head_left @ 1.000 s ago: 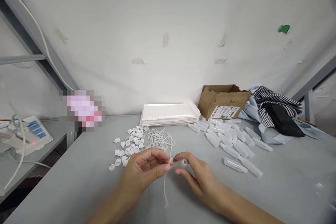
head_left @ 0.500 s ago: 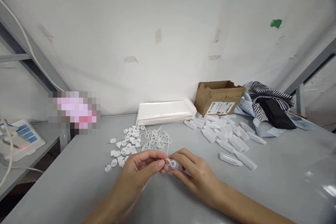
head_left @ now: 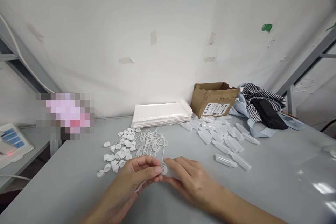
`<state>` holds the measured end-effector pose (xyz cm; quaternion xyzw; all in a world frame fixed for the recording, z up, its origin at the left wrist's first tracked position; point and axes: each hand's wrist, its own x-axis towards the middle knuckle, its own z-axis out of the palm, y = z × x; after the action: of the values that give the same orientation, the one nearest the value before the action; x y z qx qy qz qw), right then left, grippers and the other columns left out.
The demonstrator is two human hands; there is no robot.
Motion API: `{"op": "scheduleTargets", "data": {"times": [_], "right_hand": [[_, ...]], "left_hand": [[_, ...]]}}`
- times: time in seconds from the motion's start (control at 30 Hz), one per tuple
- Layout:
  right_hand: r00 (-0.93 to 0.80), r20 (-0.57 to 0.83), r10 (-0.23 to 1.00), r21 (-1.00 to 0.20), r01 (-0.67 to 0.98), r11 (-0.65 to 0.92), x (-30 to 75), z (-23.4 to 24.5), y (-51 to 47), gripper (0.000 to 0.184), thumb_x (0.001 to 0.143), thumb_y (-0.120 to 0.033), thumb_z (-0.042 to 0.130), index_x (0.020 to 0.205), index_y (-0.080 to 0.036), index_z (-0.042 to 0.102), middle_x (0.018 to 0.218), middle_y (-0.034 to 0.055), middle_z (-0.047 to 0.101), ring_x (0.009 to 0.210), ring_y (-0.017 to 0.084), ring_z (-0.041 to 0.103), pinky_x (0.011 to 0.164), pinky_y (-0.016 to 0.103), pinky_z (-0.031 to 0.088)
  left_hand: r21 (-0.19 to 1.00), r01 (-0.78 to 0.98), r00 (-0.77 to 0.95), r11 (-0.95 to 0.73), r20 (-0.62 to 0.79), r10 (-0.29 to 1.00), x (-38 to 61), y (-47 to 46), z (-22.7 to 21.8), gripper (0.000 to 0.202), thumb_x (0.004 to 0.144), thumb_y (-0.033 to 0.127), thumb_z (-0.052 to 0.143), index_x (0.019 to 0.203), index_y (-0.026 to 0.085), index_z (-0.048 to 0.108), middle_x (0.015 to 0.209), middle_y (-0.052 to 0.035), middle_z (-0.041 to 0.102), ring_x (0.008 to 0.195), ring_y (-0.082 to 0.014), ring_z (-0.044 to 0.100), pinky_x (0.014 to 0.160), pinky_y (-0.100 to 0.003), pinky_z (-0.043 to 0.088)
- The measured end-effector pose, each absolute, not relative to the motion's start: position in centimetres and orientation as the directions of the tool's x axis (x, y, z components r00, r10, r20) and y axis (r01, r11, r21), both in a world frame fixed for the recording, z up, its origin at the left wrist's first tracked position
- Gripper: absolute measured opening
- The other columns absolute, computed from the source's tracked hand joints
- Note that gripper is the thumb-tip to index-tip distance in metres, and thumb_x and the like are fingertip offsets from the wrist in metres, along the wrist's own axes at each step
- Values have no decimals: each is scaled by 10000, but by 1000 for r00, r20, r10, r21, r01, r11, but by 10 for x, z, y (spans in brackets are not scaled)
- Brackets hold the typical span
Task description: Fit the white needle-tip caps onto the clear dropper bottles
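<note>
And now the gap closes: a second ago the bottle [head_left: 170, 172] sits apart from the cord [head_left: 163, 152], and here its round mouth is right up at the cord's looped end, so the two pieces appear to be at the fitting stage. Whether the loop goes fully around the neck, I can't tell, with fingers so close! The left hand [head_left: 143, 171] pinches the loop between thumb and fingertips; the right hand [head_left: 193, 178] grips the bottle's body, mouth turned left, just above the near middle of the table [head_left: 78, 189]

Look at the materials: cloudy, see-through plastic on the bottle, smooth and slim, matching the loose bottles [head_left: 223, 134] scattered to the right. Far of the hands, thin white cords [head_left: 149, 142] lie in a soft, curling tangle; left of them, small matte white caps [head_left: 118, 150], cupped and pointed. Farther back, a flat stack of glossy white envelopes [head_left: 161, 113] beside a stiff brown cardboard box [head_left: 214, 99], and the smooth grey tabletop catches bright glare at right
</note>
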<state>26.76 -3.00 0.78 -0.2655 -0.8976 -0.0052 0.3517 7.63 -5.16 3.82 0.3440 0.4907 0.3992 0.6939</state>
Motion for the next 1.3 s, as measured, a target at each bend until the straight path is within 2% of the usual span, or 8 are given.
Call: {"op": "scheduleTargets", "data": {"times": [0.23,0.43,0.73,0.8,0.93,1.03,1.13,1.3], "right_hand": [[-684,595,421,-100,457,884,272,4,-28,352,954,-131,441,1295,-197,498,880,80,691,695,170,624,576,261,510],[-624,589,513,-320,402,858,267,-1,-27,383,992,-259,376,1333,-111,469,776,91,650,640,176,595,551,265,504],[-576,552,603,-530,316,787,267,-2,-31,459,990,-322,378,1418,-157,388,725,47,598,605,153,533,555,258,475],[-547,467,695,-708,240,664,266,3,-33,430,965,-343,441,1355,-166,482,706,26,589,596,137,523,569,257,474],[-589,102,802,-995,-67,77,261,17,-34,378,899,-434,547,1154,-167,629,688,-10,573,537,93,534,522,221,448],[-643,43,765,-962,-233,-142,259,23,-32,382,860,-467,596,1081,-160,645,758,10,604,543,97,576,493,208,430],[-651,3,759,-905,-325,-275,260,23,-30,323,848,-437,630,1020,-165,652,790,20,636,581,102,600,561,223,457],[-702,-31,711,-770,-436,-465,259,17,-28,252,813,-347,697,964,-151,645,830,50,672,707,127,641,680,235,455]], "left_hand": [[881,-189,210,435,-396,894,74,-50,43,99,710,265,774,736,189,716,708,31,690,701,-112,648,760,-201,498],[923,-72,233,377,-352,906,74,-48,41,162,724,313,764,759,171,694,695,13,699,714,-149,673,757,-254,500],[962,0,265,273,-263,928,75,-51,44,183,762,349,716,752,167,696,625,1,681,631,-148,635,637,-242,488],[972,44,285,232,-235,929,74,-51,45,219,797,377,675,744,166,704,627,-12,688,615,-148,628,627,-240,492],[985,163,235,63,-101,967,74,-51,45,203,850,370,610,808,189,693,679,-15,690,677,-165,644,676,-254,517],[949,295,165,-111,64,984,74,-56,38,186,860,355,593,1000,243,641,931,-23,689,805,-183,661,793,-301,529],[782,512,207,-355,289,935,75,-61,27,406,825,342,640,1214,308,527,1255,-51,561,1087,-251,581,909,-367,502],[418,636,400,-648,540,741,79,-62,15,595,834,302,655,1346,254,356,1269,-116,512,1200,-294,472,1001,-430,423]]}}
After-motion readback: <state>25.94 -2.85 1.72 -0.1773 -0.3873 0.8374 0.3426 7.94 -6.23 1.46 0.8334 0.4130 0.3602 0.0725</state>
